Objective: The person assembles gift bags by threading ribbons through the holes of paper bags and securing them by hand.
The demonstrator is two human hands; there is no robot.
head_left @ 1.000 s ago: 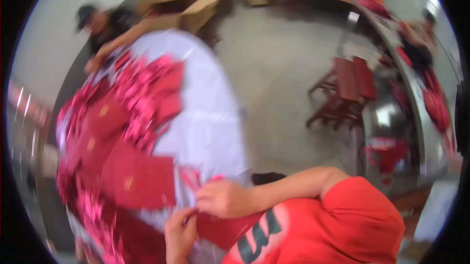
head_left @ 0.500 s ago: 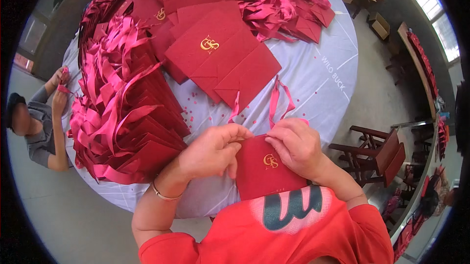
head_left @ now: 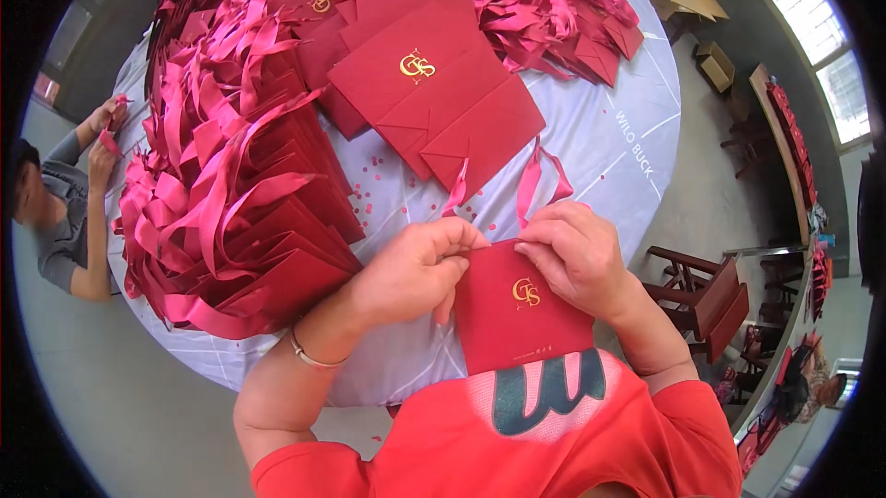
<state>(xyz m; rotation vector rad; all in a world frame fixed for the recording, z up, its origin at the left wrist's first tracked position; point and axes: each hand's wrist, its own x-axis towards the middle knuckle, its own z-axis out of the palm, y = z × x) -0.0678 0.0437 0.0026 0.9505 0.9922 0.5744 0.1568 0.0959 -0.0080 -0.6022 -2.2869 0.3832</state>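
Note:
A small red paper bag (head_left: 517, 313) with a gold emblem stands close against my front. My left hand (head_left: 420, 267) pinches its upper left corner between thumb and fingertips. At the upper right edge, my right hand (head_left: 577, 253) grips the bag with curled fingers and thumb. Just beyond my hands, a pink ribbon (head_left: 540, 180) trails on the cloth by a stack of flat red bags (head_left: 438, 83). Which bag that ribbon belongs to I cannot tell. What my fingertips press together at the rim is partly hidden.
A dense row of red bags with pink ribbons (head_left: 240, 212) fills the table's left side. More ribboned bags (head_left: 563, 18) lie far right. Small pink dots litter the white tablecloth (head_left: 637, 92). A wooden chair (head_left: 706, 300) stands right; another person (head_left: 69, 212) works at left.
The whole view has shifted slightly. Both hands stay on the bag's upper edge, and my left fingers now sit closer against its corner. The other person's hands have moved a little.

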